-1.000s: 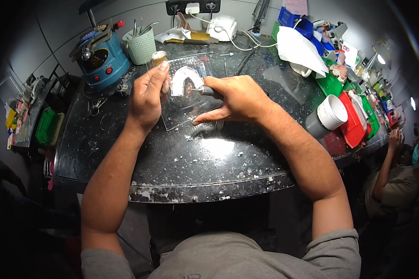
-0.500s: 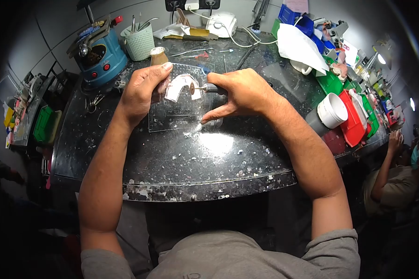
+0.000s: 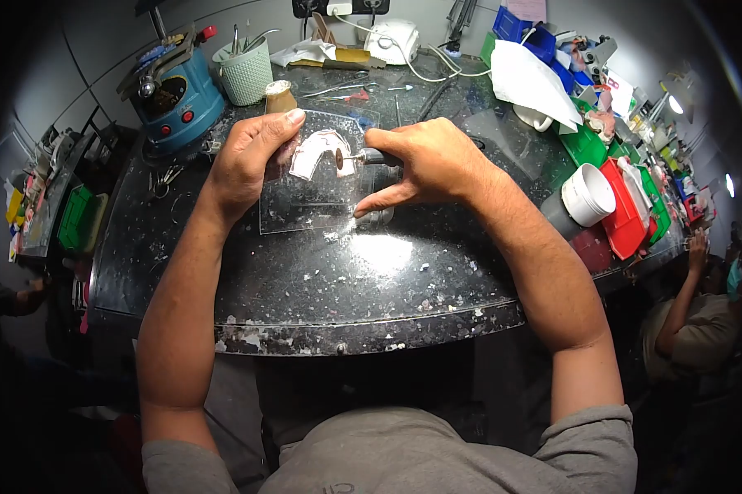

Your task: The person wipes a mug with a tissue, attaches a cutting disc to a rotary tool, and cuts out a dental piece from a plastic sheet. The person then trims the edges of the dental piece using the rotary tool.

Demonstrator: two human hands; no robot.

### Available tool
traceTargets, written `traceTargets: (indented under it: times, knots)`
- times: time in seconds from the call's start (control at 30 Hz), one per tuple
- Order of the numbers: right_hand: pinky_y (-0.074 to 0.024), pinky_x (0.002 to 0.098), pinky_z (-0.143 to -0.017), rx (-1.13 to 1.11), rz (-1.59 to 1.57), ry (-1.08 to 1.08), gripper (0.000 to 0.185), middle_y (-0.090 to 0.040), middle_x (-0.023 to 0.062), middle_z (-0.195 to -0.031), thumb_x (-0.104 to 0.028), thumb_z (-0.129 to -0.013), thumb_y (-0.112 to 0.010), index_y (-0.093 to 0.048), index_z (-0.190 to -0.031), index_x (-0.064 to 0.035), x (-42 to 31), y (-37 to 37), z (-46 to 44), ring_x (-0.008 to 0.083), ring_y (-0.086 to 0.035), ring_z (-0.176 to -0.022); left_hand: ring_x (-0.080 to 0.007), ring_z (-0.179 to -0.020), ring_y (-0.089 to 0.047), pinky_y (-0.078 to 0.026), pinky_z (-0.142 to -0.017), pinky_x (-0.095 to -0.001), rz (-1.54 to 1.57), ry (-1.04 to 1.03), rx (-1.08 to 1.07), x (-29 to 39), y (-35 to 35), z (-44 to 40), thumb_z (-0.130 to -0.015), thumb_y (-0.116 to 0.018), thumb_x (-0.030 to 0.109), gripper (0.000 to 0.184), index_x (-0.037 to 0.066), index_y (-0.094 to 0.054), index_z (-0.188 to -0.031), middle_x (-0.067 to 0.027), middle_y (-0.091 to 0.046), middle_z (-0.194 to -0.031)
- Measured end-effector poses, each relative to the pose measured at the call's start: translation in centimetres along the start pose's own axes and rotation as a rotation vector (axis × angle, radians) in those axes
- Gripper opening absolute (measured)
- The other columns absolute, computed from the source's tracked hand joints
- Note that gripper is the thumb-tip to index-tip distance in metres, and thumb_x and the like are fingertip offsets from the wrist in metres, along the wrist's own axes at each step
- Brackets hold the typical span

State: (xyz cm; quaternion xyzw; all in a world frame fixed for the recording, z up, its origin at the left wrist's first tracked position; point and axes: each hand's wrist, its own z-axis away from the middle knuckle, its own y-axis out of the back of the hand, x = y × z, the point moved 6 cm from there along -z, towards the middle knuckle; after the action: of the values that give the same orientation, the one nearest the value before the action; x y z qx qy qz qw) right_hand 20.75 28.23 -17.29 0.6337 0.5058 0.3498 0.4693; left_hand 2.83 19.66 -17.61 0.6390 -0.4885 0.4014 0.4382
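Note:
My left hand (image 3: 247, 156) is closed on the left edge of a clear plastic sheet (image 3: 301, 210), thumb on top. A white horseshoe-shaped piece (image 3: 305, 158) with dark outlines shows at the sheet; I cannot tell whether it lies on or under it. In my right hand (image 3: 433, 160) is a rotary handpiece (image 3: 378, 156), gripped near its front, pointing left. Its small brown disc (image 3: 340, 158) is at the inner side of the horseshoe's right arm. The right thumb reaches down to the sheet's lower right edge. Whether the disc touches the sheet is too small to tell.
Behind the sheet stand a brown-sided pot (image 3: 280, 97), a pale woven cup (image 3: 243, 76) of tools and a blue machine (image 3: 177, 99). A white tub (image 3: 588, 196), a red bin (image 3: 624, 214) and green bins crowd the right. Another person's arm (image 3: 686, 288) shows far right.
The sheet and my left hand have shifted very slightly left. The handpiece and disc have hardly moved, and both grips are the same.

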Motion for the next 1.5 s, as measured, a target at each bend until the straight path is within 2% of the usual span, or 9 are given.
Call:
traceTargets:
  times: [0.3, 0.4, 0.7, 0.9, 1.0, 1.2, 1.3, 1.5]
  knots:
    - [-0.0559, 0.0454, -0.064, -0.008, 0.011, 0.004, 0.071, -0.067, 0.0120, -0.070, -0.077, -0.071, -0.071, -0.057, -0.089, -0.0097, -0.15, 0.07, -0.04, 0.0362, -0.069, -0.073, -0.0010, -0.057, -0.039, -0.032, -0.053, -0.0196, 0.012, -0.002, -0.013, 0.26, -0.17, 0.14, -0.105, -0.050, 0.032, 0.039, 0.010, -0.057, -0.074, 0.0075, -0.048, -0.064]
    - [-0.0561, 0.0454, -0.065, -0.011, 0.010, 0.000, 0.070, -0.067, 0.0121, -0.070, -0.076, -0.071, -0.071, -0.057, -0.089, -0.0098, -0.17, 0.11, -0.07, 0.0360, -0.070, -0.072, -0.0007, -0.061, -0.039, -0.030, -0.056, -0.0195, 0.017, 0.024, -0.006, -0.22, 0.03, 0.20, -0.104, -0.052, 0.033, 0.036, 0.011, -0.059, -0.077, 0.0080, -0.048, -0.067]
    - [-0.0564, 0.0459, -0.065, -0.039, 0.011, -0.002, 0.070, -0.066, 0.0125, -0.068, -0.076, -0.072, -0.071, -0.056, -0.088, -0.0095, -0.26, 0.23, -0.11, 0.0363, -0.070, -0.072, -0.0008, -0.061, -0.042, -0.032, -0.056, -0.0190, 0.024, 0.021, 0.002, -0.11, 0.03, 0.27, -0.103, -0.054, 0.032, 0.033, 0.009, -0.062, -0.082, 0.0078, -0.051, -0.070]
    - [-0.0564, 0.0464, -0.066, -0.054, -0.009, -0.009, 0.070, -0.065, 0.0131, -0.068, -0.076, -0.072, -0.070, -0.056, -0.088, -0.0090, -0.27, 0.08, -0.09, 0.0371, -0.069, -0.073, -0.0006, -0.062, -0.042, -0.033, -0.057, -0.0184, 0.029, 0.032, -0.007, -0.22, 0.07, 0.27, -0.103, -0.054, 0.031, 0.032, 0.009, -0.062, -0.082, 0.0078, -0.051, -0.070]
    - [-0.0563, 0.0468, -0.066, -0.066, -0.018, -0.012, 0.070, -0.065, 0.0133, -0.068, -0.076, -0.072, -0.070, -0.056, -0.088, -0.0091, -0.17, -0.09, -0.11, 0.0374, -0.069, -0.073, -0.0005, -0.058, -0.041, -0.033, -0.053, -0.0190, 0.003, -0.006, 0.006, -0.02, 0.05, 0.17, -0.105, -0.051, 0.031, 0.037, 0.008, -0.060, -0.077, 0.0071, -0.051, -0.066]
    - [-0.0563, 0.0468, -0.066, -0.075, -0.008, -0.020, 0.070, -0.065, 0.0133, -0.067, -0.076, -0.072, -0.071, -0.057, -0.086, -0.0091, -0.32, 0.02, -0.13, 0.0377, -0.069, -0.073, -0.0004, -0.062, -0.043, -0.033, -0.057, -0.0183, 0.014, 0.010, -0.010, -0.05, 0.06, 0.29, -0.104, -0.054, 0.031, 0.032, 0.008, -0.063, -0.083, 0.0077, -0.052, -0.071]
    - [-0.0563, 0.0466, -0.066, -0.081, -0.021, -0.021, 0.069, -0.065, 0.0132, -0.067, -0.076, -0.072, -0.071, -0.057, -0.085, -0.0091, -0.34, -0.03, -0.15, 0.0374, -0.069, -0.072, -0.0006, -0.059, -0.042, -0.034, -0.054, -0.0189, 0.013, -0.013, 0.024, -0.09, 0.01, 0.18, -0.105, -0.052, 0.031, 0.036, 0.007, -0.062, -0.080, 0.0071, -0.052, -0.067]
    - [-0.0565, 0.0460, -0.066, -0.108, -0.005, -0.018, 0.069, -0.066, 0.0121, -0.067, -0.076, -0.073, -0.070, -0.058, -0.086, -0.0096, -0.49, -0.19, -0.20, 0.0368, -0.070, -0.072, -0.0006, -0.062, -0.042, -0.033, -0.056, -0.0187, -0.005, -0.006, 0.020, 0.17, 0.02, 0.37, -0.104, -0.053, 0.031, 0.032, 0.009, -0.062, -0.082, 0.0075, -0.052, -0.071]
